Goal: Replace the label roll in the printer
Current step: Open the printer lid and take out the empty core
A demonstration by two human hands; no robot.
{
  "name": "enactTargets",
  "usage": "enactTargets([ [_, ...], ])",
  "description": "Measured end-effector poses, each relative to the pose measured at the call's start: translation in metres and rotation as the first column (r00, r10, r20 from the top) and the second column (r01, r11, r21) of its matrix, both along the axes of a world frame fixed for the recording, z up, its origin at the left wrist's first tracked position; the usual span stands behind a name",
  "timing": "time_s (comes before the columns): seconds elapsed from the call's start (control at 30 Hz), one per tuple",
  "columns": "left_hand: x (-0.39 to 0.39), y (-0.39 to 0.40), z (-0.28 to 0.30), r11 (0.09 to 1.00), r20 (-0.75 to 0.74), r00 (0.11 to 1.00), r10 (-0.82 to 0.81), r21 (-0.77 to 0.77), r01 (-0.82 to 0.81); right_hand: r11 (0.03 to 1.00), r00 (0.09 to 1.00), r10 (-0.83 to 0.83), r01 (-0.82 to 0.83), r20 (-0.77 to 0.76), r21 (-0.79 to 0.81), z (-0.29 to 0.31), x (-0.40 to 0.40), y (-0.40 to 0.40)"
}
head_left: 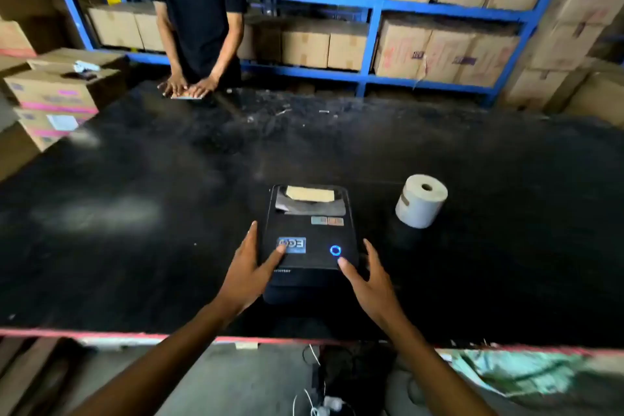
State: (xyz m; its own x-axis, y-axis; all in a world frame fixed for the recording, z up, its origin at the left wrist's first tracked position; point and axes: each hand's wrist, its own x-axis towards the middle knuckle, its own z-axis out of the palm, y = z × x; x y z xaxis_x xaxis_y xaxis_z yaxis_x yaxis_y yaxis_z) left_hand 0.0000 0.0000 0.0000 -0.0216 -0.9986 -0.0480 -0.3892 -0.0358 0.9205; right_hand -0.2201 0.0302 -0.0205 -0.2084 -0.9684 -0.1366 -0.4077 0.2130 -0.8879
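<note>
A black label printer (pixel 309 236) sits on the dark table near its front edge, lid shut, with a blue ring light glowing on top. Through its clear window a brown roll core shows. My left hand (pixel 251 268) rests on the printer's left side, thumb on the lid's sticker, fingers spread. My right hand (pixel 366 275) lies at the printer's right front corner, thumb tip just below the blue light, fingers apart. A white label roll (pixel 421 200) stands alone on the table to the printer's right, apart from both hands.
Another person stands across the black table (pixel 152 219), both hands (pixel 187 86) pressed on a flat item. Blue shelving (pixel 374 27) full of cardboard boxes lines the back. Stacked boxes (pixel 54 94) stand at the left. Cables (pixel 320 395) hang below the table's front edge.
</note>
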Motion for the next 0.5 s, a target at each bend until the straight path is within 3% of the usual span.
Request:
enactTargets([
  [0.07, -0.001, 0.000, -0.005, 0.990, -0.157, 0.987, 0.033, 0.141, -0.011, 0.998, 0.989, -0.022, 0.030, 0.144, -0.053, -0.009, 0.007, -0.001],
  [0.17, -0.005, 0.004, -0.015, 0.977, -0.260, 0.964, 0.054, 0.211, 0.003, 0.986, 0.985, -0.061, 0.084, 0.160, -0.141, -0.026, 0.013, 0.005],
  [0.5, -0.012, 0.011, -0.023, 0.973, -0.253, 0.957, 0.139, 0.213, -0.085, 0.973, 0.992, -0.119, 0.123, 0.032, -0.195, -0.031, 0.010, 0.001],
])
